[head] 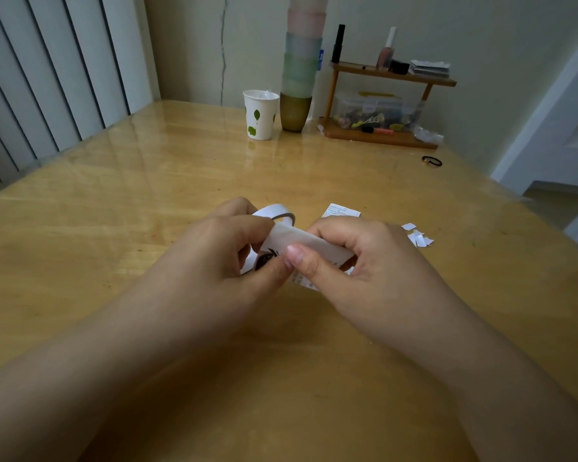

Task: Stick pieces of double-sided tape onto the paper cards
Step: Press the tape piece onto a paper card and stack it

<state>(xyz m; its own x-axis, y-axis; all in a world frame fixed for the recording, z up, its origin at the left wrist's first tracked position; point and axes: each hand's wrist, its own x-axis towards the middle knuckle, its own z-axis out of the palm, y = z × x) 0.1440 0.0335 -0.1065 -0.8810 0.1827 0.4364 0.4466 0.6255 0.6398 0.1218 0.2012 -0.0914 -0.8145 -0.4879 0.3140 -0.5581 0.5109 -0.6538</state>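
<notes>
White tape roll (274, 213), strip pulled out, pinched by both hands.

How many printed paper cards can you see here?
2. One card lies flat on the table, just beyond the right hand. Another card is under both hands, mostly covered. More may be hidden beneath the left hand.
</notes>
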